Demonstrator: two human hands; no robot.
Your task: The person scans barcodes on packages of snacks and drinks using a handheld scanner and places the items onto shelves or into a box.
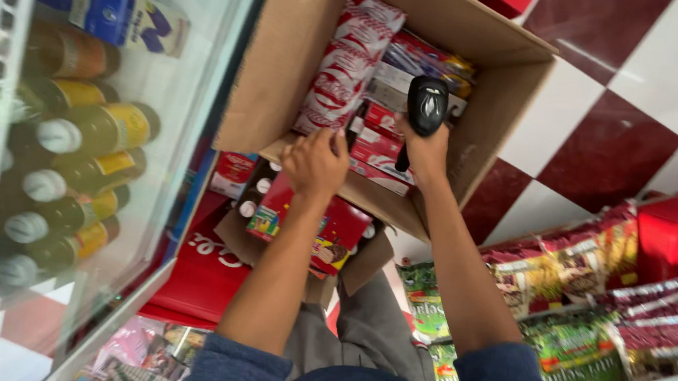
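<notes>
An open cardboard box [286,57] sits ahead of me, filled with red-and-white snack packets [344,72] and flat red packs [379,140]. My right hand [424,149] grips a black handheld barcode scanner [427,107], its head held over the packs in the box. My left hand [314,162] is curled at the box's near edge, fingers on a small red pack, though whether it grips the pack is hard to tell. Both my sleeves are dark blue.
A glass-door fridge [143,194] with bottles of yellow-capped drinks [81,136] stands at the left. Under the box lies a red carton [310,221] and a red crate [201,277]. Bagged goods [584,278] fill a shelf at right; red-and-white tiled floor [621,103] beyond.
</notes>
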